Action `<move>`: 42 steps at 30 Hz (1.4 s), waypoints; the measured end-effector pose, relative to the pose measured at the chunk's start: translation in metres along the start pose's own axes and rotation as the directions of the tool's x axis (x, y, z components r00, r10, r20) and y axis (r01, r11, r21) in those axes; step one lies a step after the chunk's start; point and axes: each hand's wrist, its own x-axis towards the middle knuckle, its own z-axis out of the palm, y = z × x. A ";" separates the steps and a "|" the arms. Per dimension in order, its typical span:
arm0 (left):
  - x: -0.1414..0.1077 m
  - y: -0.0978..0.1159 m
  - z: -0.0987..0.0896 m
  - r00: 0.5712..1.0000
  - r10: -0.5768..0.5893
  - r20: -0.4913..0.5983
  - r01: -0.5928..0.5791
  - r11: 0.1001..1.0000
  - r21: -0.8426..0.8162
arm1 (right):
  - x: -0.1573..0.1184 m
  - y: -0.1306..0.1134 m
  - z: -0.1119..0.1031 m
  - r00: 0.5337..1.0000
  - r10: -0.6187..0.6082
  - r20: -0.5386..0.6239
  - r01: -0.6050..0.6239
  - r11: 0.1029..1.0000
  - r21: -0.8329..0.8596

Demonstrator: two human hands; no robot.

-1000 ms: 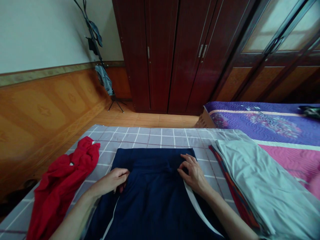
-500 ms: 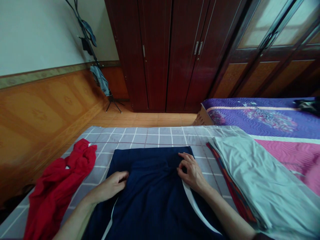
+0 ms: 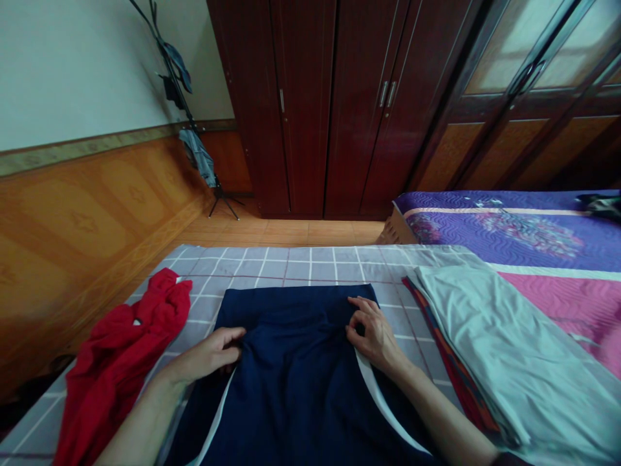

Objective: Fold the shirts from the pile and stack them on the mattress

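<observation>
A navy garment (image 3: 295,388) with white side stripes lies spread on the checked sheet, its far part flat and straight-edged, its nearer part loosely wrinkled. On its left side my left hand (image 3: 213,355) is closed, thumb and fingers pinching the cloth beside the stripe. My right hand (image 3: 372,329) grips the other side, thumb and index finger forming a ring above the right stripe and the remaining fingers resting on the fabric. The garment's near end runs out of the picture.
A crumpled red garment (image 3: 121,362) lies to the left on the grey checked sheet (image 3: 295,264). Folded pale green cloth (image 3: 504,343) rests over red cloth at right. Beyond are a purple bedspread (image 3: 485,226), a dark wardrobe (image 3: 301,116) and a coat stand (image 3: 187,110).
My left hand has shifted slightly left and turned, drawing the left side of the navy garment so more white stripe shows. My right hand keeps its place. The view has moved slightly.
</observation>
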 end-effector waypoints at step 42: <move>0.042 0.004 0.026 0.892 0.178 -0.416 -0.223 0.973 -0.063 | -0.002 -0.005 0.002 0.986 -0.151 0.076 0.152 0.988 -0.010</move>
